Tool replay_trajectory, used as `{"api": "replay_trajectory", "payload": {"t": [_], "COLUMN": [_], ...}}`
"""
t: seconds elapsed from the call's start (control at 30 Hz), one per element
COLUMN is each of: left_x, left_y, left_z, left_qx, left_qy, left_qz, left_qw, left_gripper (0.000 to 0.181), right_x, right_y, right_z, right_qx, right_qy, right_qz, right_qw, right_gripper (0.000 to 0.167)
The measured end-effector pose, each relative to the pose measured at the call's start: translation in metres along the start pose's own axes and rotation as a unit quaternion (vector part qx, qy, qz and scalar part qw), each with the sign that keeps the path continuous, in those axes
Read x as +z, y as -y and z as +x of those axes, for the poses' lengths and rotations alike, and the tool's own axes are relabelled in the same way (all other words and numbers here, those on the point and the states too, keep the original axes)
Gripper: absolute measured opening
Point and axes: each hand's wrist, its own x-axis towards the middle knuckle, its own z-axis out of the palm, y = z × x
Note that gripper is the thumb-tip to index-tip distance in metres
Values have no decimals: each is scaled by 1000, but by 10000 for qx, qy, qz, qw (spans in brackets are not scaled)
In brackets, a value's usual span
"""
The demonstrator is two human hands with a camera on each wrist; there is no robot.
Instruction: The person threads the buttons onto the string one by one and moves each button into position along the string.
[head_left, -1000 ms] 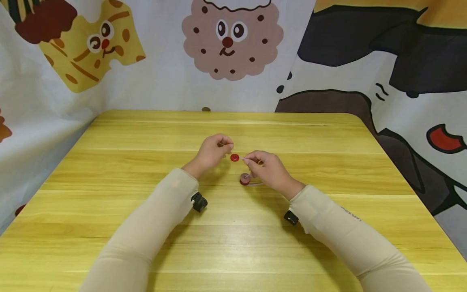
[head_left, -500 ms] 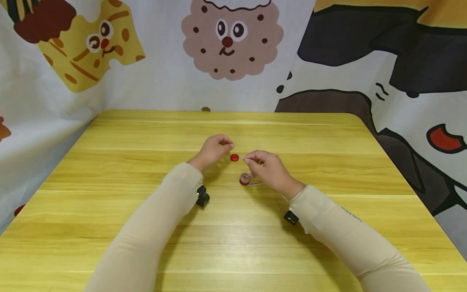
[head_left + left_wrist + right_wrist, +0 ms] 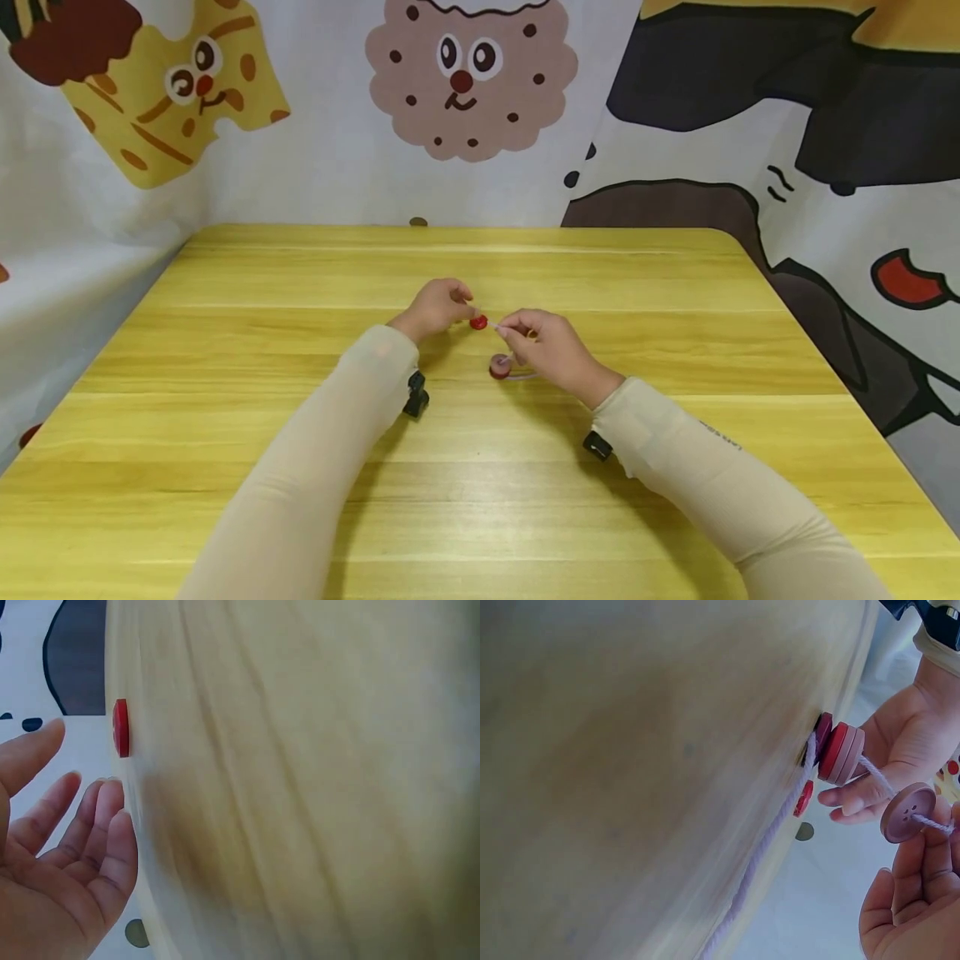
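Note:
My left hand [image 3: 438,308] is at the red button [image 3: 478,322], its fingertips overlapping the button's edge in the head view. In the left wrist view the fingers are loosely bent, thumb apart, and the red button [image 3: 121,727] lies on the table beyond them. With thumb and fingers my right hand [image 3: 551,346] pinches a pale purple cord near its end. A mauve button [image 3: 908,813] hangs on that cord beside the right fingertips. Lower on the cord, a stack of red and pink buttons [image 3: 841,754] rests on the table.
The wooden table [image 3: 480,483] spreads around both hands. The cord [image 3: 761,847] trails along its surface from the stack. A cartoon-printed curtain [image 3: 315,167] hangs behind the far edge. Small black cameras [image 3: 416,396] sit on both wrists.
My left hand has come slightly down to the red button, its fingertips now overlapping the edge. The right hand keeps its pinch on the cord. The head view has shifted slightly.

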Motion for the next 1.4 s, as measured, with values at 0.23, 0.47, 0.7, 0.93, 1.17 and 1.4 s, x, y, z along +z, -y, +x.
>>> {"api": "replay_trajectory", "payload": {"t": [0.23, 0.47, 0.7, 0.93, 1.17, 1.4], "left_x": [-1, 3, 8, 11, 12, 12], "left_y": [-1, -3, -5, -6, -7, -9], "left_z": [1, 3, 7, 8, 9, 10], "left_qx": [88, 200, 174, 246, 302, 325], "left_qy": [315, 428, 465, 488, 502, 502], "left_qz": [273, 568, 1064, 1527, 1758, 1830], "left_qw": [9991, 9973, 9931, 9868, 9827, 9813], "left_gripper": [40, 39, 39, 37, 33, 30], "right_x": [1, 0, 0, -1, 0, 0], "right_y": [0, -2, -2, -2, -3, -1], "right_z": [1, 0, -2, -2, -2, -2], "right_qx": [93, 181, 136, 13, -23, -148], "right_qy": [-16, 12, 6, -13, 4, -21], "right_qz": [4, 124, 180, 136, 101, 10], "right_qw": [10000, 9998, 9997, 9999, 9999, 9999], "right_gripper": [21, 22, 21, 21, 21, 19]}}
